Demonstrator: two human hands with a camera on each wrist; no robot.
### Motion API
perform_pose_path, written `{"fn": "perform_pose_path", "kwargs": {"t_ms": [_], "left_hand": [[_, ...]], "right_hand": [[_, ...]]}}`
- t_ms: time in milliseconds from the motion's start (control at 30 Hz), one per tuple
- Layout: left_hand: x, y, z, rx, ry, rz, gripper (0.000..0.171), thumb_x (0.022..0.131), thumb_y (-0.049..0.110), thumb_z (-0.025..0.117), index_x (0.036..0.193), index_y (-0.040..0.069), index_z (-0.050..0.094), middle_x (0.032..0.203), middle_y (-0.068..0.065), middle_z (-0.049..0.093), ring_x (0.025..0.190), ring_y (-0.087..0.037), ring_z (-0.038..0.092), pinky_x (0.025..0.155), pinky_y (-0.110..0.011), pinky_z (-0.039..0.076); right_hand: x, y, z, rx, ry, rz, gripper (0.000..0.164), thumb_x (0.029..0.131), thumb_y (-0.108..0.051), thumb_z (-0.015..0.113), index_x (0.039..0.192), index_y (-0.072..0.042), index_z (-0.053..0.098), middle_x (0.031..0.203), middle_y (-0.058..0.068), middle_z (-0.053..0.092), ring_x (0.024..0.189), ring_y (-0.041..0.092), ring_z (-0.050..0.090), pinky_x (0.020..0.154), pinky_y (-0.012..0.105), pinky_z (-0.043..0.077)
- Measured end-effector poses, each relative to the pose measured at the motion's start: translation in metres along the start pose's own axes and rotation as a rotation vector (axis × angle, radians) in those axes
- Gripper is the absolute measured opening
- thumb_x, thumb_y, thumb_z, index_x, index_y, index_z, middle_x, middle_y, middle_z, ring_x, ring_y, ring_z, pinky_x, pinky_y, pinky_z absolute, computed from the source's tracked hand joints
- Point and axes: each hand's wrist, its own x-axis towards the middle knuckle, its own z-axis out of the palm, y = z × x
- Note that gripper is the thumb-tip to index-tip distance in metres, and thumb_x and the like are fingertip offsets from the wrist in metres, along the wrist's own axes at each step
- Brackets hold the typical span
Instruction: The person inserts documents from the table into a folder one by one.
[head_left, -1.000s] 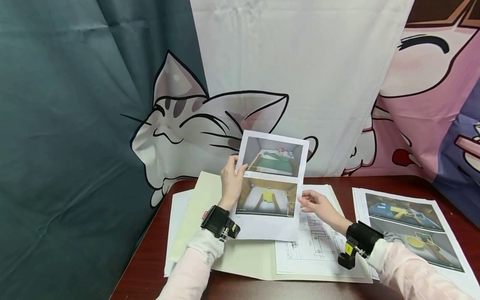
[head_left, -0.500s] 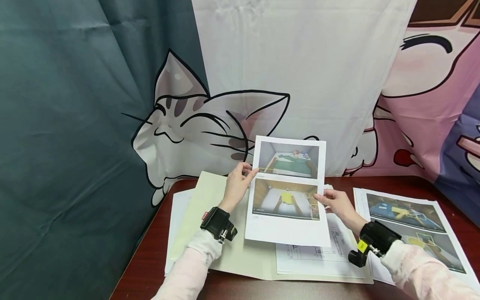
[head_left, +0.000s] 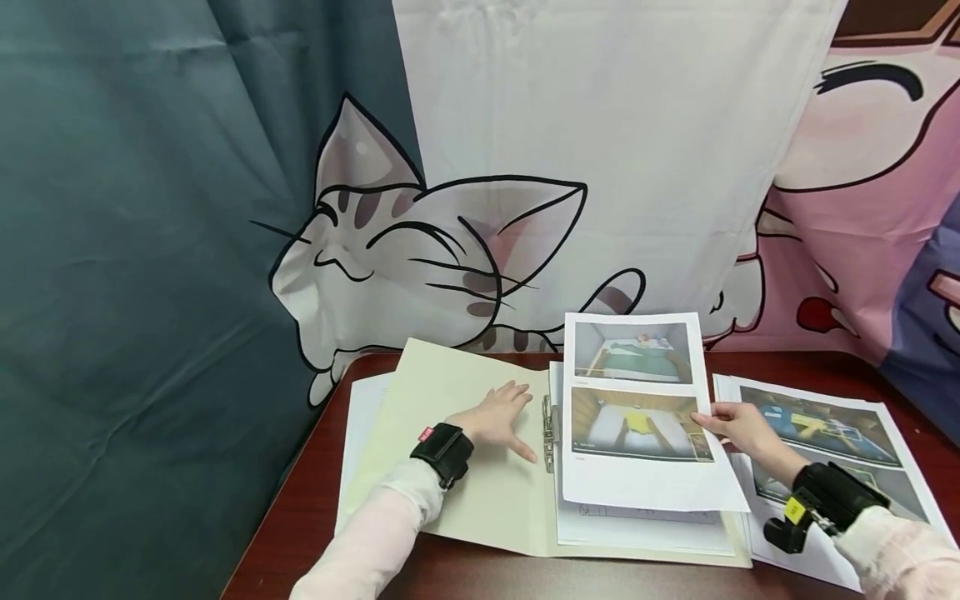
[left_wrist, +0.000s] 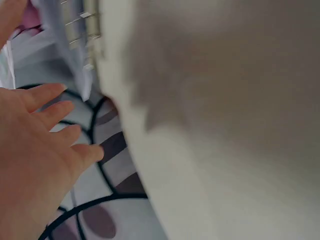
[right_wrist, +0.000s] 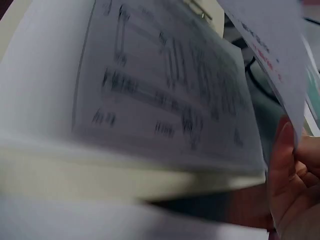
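A printed sheet (head_left: 652, 483) with two colour photos is held up above the right side of an open cream folder (head_left: 465, 517). My right hand (head_left: 746, 429) pinches the sheet's right edge between thumb and fingers. My left hand (head_left: 491, 421) is spread over the folder's bare left cover, thumb toward the metal binder clip (head_left: 549, 433) at the spine; whether it touches the cover I cannot tell. Under the sheet lie papers with line drawings (right_wrist: 165, 90), mostly hidden in the head view. The left wrist view shows straight fingers (left_wrist: 50, 115) near the clip.
On the right a stack of photo printouts (head_left: 817, 546) lies partly under my right forearm. White papers (head_left: 363, 417) stick out from under the folder's left side. Behind the dark red table (head_left: 300, 533) hangs a cartoon cat curtain (head_left: 480, 233).
The right hand has come to grip the sheet and carried it right and lower. My left hand has let go of its left edge and dropped over the left cover, fingers spread.
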Motion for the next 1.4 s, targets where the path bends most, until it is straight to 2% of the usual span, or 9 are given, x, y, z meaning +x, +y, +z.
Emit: {"fn": "perform_pose_path", "kwargs": {"t_ms": [67, 333, 500, 600, 700, 900, 1067, 1267, 1400], "left_hand": [[0.002, 0.001, 0.007, 0.028, -0.017, -0.017, 0.108, 0.069, 0.054, 0.081, 0.147, -0.001, 0.033, 0.159, -0.018, 0.025, 0.149, -0.037, 0.017, 0.118, -0.059, 0.018], [0.009, 0.005, 0.027, 0.093, -0.066, -0.059, 0.119, 0.064, 0.062, 0.08, 0.151, 0.0, 0.026, 0.161, -0.014, 0.02, 0.151, -0.03, 0.014, 0.12, -0.055, 0.013], [0.012, 0.007, 0.033, 0.099, -0.093, -0.067, 0.122, 0.064, 0.065, 0.079, 0.152, 0.001, 0.023, 0.162, -0.012, 0.017, 0.152, -0.027, 0.011, 0.121, -0.056, 0.009], [0.012, 0.009, 0.037, 0.11, -0.107, -0.066, 0.122, 0.064, 0.065, 0.079, 0.152, 0.002, 0.023, 0.162, -0.011, 0.017, 0.152, -0.026, 0.011, 0.121, -0.057, 0.008], [0.013, 0.01, 0.04, 0.123, -0.115, -0.063, 0.121, 0.065, 0.064, 0.079, 0.152, 0.003, 0.024, 0.163, -0.011, 0.017, 0.152, -0.025, 0.012, 0.12, -0.057, 0.009], [0.014, 0.009, 0.044, 0.121, -0.123, -0.057, 0.12, 0.065, 0.061, 0.08, 0.153, 0.003, 0.022, 0.163, -0.01, 0.016, 0.152, -0.025, 0.012, 0.12, -0.058, 0.009], [0.014, 0.012, 0.042, 0.107, -0.114, -0.059, 0.12, 0.065, 0.059, 0.082, 0.153, 0.002, 0.023, 0.163, -0.011, 0.017, 0.151, -0.027, 0.013, 0.12, -0.059, 0.01], [0.014, 0.013, 0.042, 0.113, -0.107, -0.064, 0.12, 0.064, 0.058, 0.083, 0.152, 0.001, 0.025, 0.162, -0.012, 0.02, 0.151, -0.027, 0.016, 0.119, -0.058, 0.013], [0.014, 0.013, 0.043, 0.104, -0.111, -0.07, 0.12, 0.063, 0.058, 0.083, 0.152, 0.001, 0.024, 0.162, -0.011, 0.019, 0.151, -0.027, 0.016, 0.119, -0.058, 0.014]], "right_hand": [[-0.002, 0.006, -0.003, -0.014, 0.003, 0.008, 0.035, 0.099, -0.029, 0.055, 0.093, 0.005, 0.06, 0.069, -0.004, 0.048, 0.065, 0.008, 0.05, 0.059, 0.026, 0.051], [-0.004, 0.014, -0.002, -0.041, 0.005, 0.006, 0.034, 0.097, -0.026, 0.06, 0.08, 0.003, 0.056, 0.064, -0.005, 0.048, 0.061, 0.009, 0.049, 0.054, 0.027, 0.051], [-0.003, 0.013, 0.005, -0.057, -0.005, 0.001, 0.03, 0.095, -0.021, 0.062, 0.081, 0.005, 0.058, 0.061, -0.007, 0.05, 0.058, 0.01, 0.05, 0.05, 0.027, 0.05], [-0.004, 0.012, 0.008, -0.056, -0.029, -0.013, 0.029, 0.095, -0.018, 0.062, 0.078, 0.005, 0.056, 0.06, -0.006, 0.045, 0.056, 0.008, 0.046, 0.049, 0.025, 0.047], [-0.003, 0.011, 0.012, -0.054, -0.044, -0.018, 0.029, 0.095, -0.018, 0.062, 0.076, 0.002, 0.055, 0.06, -0.006, 0.041, 0.056, 0.008, 0.042, 0.049, 0.024, 0.043], [-0.003, 0.008, 0.018, -0.062, -0.045, -0.019, 0.027, 0.094, -0.019, 0.064, 0.075, -0.002, 0.054, 0.06, -0.005, 0.04, 0.055, 0.009, 0.043, 0.049, 0.024, 0.042], [-0.004, 0.004, 0.022, -0.096, -0.037, -0.034, 0.025, 0.093, -0.02, 0.065, 0.081, -0.001, 0.054, 0.065, -0.002, 0.042, 0.06, 0.012, 0.044, 0.053, 0.026, 0.046], [0.0, 0.001, 0.025, -0.253, 0.041, -0.067, 0.034, 0.091, -0.023, 0.067, 0.097, 0.008, 0.053, 0.077, 0.008, 0.053, 0.064, 0.015, 0.047, 0.056, 0.028, 0.04], [0.001, -0.001, 0.026, -0.215, 0.036, -0.017, 0.037, 0.094, -0.02, 0.062, 0.104, 0.013, 0.048, 0.085, 0.019, 0.058, 0.066, 0.017, 0.056, 0.058, 0.031, 0.049]]}}
